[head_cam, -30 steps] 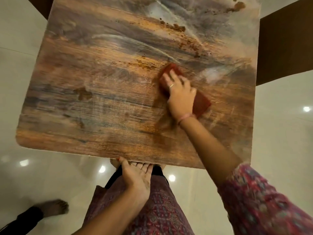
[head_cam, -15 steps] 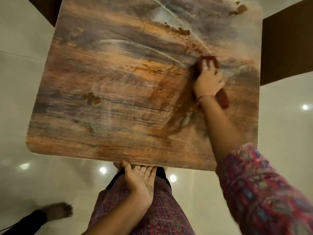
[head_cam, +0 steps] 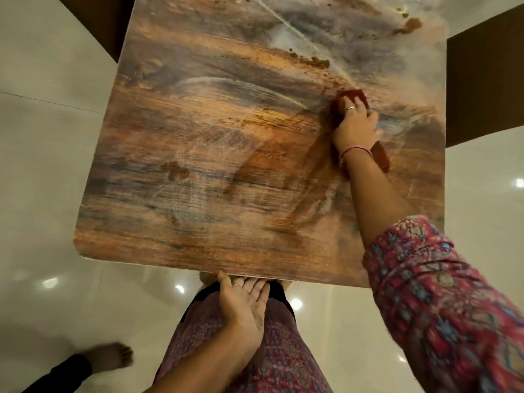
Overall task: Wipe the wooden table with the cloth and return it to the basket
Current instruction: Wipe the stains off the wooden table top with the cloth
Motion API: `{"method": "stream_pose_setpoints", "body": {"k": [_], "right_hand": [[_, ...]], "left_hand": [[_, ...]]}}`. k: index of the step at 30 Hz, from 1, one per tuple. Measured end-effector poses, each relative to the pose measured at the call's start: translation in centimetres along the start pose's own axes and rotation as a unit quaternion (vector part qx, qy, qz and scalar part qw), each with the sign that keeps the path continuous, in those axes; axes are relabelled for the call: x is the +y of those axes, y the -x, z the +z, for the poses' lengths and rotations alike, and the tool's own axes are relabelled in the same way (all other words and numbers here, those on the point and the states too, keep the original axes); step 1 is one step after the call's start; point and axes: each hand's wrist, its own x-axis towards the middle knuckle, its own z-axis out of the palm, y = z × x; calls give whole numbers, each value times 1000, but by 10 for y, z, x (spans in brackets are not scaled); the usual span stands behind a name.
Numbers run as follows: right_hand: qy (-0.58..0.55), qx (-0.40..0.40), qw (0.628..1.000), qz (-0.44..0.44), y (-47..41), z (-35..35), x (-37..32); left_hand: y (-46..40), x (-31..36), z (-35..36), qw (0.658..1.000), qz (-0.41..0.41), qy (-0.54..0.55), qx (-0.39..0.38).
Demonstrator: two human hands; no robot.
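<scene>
The wooden table (head_cam: pixel 215 154) fills the head view, streaked with wipe marks. A reddish-brown cloth (head_cam: pixel 351 95) lies on its right part, and its other end (head_cam: pixel 381 157) shows behind my wrist. My right hand (head_cam: pixel 355 129) presses on the cloth with its fingers bent over the bunched front. My left hand (head_cam: pixel 243 299) is at the table's near edge, palm up, thumb against the rim and straight fingers reaching under it. No basket is in view.
Brown crumbs (head_cam: pixel 312 59) and a smear (head_cam: pixel 411 24) lie on the far part of the table, and a dark stain (head_cam: pixel 175 171) sits left of centre. Dark brown furniture (head_cam: pixel 482 80) stands at the right. Another person's bare foot (head_cam: pixel 110 358) is on the glossy floor, lower left.
My right hand slid the cloth from the table's middle out to the far right, leaving a damp streak. In the last half second it barely moved. My left hand stayed at the near edge.
</scene>
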Motion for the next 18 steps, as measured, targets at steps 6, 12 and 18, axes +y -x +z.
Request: {"method": "stream_pose_setpoints", "body": {"k": [6, 12, 18], "right_hand": [[25, -40, 915, -402, 182, 72, -69], [58, -28, 884, -463, 143, 62, -56], [-24, 18, 998, 47, 23, 14, -23]], "left_hand": [[-2, 19, -2, 1000, 20, 6, 2], [1, 32, -9, 1000, 15, -16, 5], [-1, 63, -23, 999, 30, 26, 10]]}}
